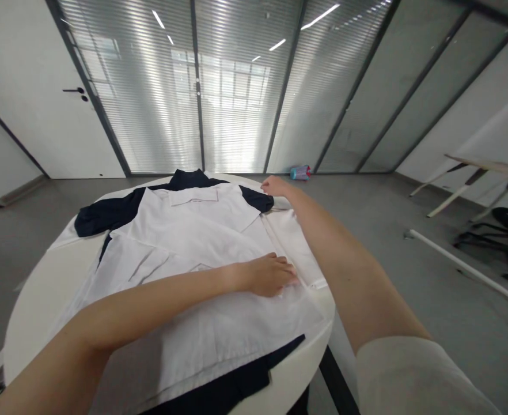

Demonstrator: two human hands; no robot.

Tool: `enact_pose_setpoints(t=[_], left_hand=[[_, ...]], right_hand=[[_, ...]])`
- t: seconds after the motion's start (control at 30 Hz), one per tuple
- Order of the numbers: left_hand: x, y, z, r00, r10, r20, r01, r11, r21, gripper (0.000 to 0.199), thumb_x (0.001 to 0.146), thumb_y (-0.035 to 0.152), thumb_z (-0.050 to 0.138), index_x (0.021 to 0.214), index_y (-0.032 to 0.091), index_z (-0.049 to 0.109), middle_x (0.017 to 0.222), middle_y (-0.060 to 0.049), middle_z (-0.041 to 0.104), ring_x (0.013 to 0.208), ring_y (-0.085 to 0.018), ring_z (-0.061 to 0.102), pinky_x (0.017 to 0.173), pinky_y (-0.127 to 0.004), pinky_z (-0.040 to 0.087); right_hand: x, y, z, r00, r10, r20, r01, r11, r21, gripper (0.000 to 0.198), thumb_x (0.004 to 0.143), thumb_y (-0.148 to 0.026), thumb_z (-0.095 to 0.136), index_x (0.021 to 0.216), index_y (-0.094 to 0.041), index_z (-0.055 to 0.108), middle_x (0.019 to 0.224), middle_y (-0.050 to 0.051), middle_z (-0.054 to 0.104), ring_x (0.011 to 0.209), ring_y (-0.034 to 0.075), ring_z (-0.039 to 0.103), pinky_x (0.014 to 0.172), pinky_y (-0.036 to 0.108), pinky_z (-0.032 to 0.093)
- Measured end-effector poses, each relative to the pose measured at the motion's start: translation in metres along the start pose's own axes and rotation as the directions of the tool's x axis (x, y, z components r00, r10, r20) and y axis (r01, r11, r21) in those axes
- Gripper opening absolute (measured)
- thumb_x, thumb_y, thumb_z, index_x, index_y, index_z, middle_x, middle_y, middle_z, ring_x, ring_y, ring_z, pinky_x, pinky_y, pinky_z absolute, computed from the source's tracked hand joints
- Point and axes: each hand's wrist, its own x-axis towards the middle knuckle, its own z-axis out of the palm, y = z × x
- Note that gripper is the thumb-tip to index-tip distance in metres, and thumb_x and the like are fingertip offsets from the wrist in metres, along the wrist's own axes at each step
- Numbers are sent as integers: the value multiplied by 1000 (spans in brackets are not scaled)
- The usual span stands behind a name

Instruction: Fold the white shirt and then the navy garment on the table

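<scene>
shirt (pixel 202 230) lay lengthwise away from me | my left hand (pixel 269 275) pressed flat on its right fold | my right hand (pixel 275 185) pinched the far sleeve (pixel 258 200)

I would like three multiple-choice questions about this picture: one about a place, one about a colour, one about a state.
1. Where does the left hand rest?
A. on the white shirt
B. on the floor
C. on the door handle

2. What colour is the shirt's collar?
A. red
B. dark navy
C. yellow

3. How does the shirt lie?
A. hanging on a hook
B. rolled into a ball
C. spread flat on the round white table

Answers:
1. A, the palm lies flat on the white cloth near its right edge.
2. B, the collar and sleeves are dark navy.
3. C, the shirt lies spread over the tabletop, with the right hand at its far sleeve.
</scene>
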Motion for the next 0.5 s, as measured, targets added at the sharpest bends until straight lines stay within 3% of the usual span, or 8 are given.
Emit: enact_pose_setpoints(t=[0.13, 0.3, 0.5], left_hand=[[11, 4, 7, 998, 65, -20, -66, 996, -53, 28, 91, 18, 59, 118, 21, 64, 127, -3, 67, 117, -20, 58, 89, -33, 42], [30, 15, 13, 993, 91, -72, -94, 995, -33, 22, 92, 28, 62, 112, 19, 65, 109, -7, 70, 102, -22, 63, 86, -37, 40], [32, 20, 7, 987, 110, -113, -113, 993, -18, 8, 89, 28, 67, 88, 20, 68, 100, -3, 68, 97, -20, 62, 89, -38, 39]], right_hand=[[-2, 5, -5, 1000, -18, -6, 18, 1000, -14, 28, 95, -17, 52, 111, -11, 74, 107, 12, 76, 95, 17, 69, 82, 20, 48], [-2, -2, -5, 999, -41, -13, 41, 998, -52, 25, 93, -19, 55, 105, -12, 75, 112, 12, 74, 105, 21, 67, 89, 23, 47], [-1, -19, -3, 998, 6, -69, -12, 997, -79, 30, 93, -21, 51, 114, -14, 73, 121, 15, 70, 110, 25, 66, 95, 31, 48]])
